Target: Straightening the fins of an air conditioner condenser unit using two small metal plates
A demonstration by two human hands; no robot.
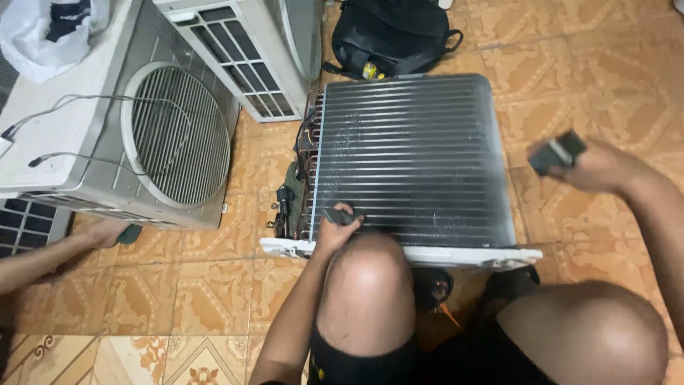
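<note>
An air conditioner outdoor unit lies on the tiled floor with its dark finned condenser coil point(417, 157) facing up. My left hand point(335, 228) rests on the coil's near left corner, closed on a small dark tool point(338, 215). My right hand point(595, 167) is raised to the right of the coil and grips a small dark grey block-shaped object point(557, 152). My bare knees point(367, 285) sit just in front of the unit's white base edge point(456, 254). Copper pipes and wiring point(296, 185) run along the coil's left side.
A second grey outdoor unit with a round fan grille point(178, 135) lies at left, loose wires on it. Another person's hand point(103, 232) reaches under it from the left. A white grilled casing point(246, 50) and a black backpack point(388, 36) stand behind. A plastic bag point(50, 32) sits top left.
</note>
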